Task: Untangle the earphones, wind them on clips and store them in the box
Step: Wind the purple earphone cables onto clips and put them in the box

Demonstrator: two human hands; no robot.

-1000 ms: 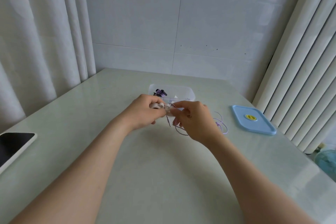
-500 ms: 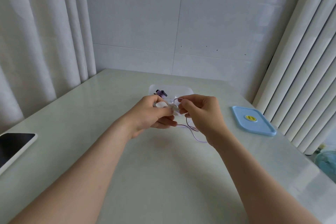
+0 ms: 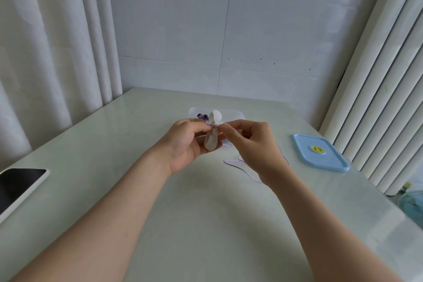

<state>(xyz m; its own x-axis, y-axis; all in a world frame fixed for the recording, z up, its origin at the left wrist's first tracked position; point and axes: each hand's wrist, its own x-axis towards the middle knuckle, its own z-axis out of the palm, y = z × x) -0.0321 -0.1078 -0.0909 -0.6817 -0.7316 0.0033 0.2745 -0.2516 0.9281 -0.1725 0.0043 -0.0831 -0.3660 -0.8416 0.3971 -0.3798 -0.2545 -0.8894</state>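
Winding step: left hand grips the white clip, right hand pinches the purple earphone cord; the next turn likely needs steady tension.

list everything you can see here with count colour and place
clip: 1, white, in the left hand
earphone cable: 1, purple, from the clip to loops on the table under the right hand
box: 1, clear, behind the hands, purple item inside
lid: 1, blue with yellow sticker, table's right side
phone: 1, white with dark screen, table's left edge
fan: 1, teal, lower right, off the table
table: 1, pale green
left hand: 1, grips the clip
right hand: 1, pinches the cable beside the clip
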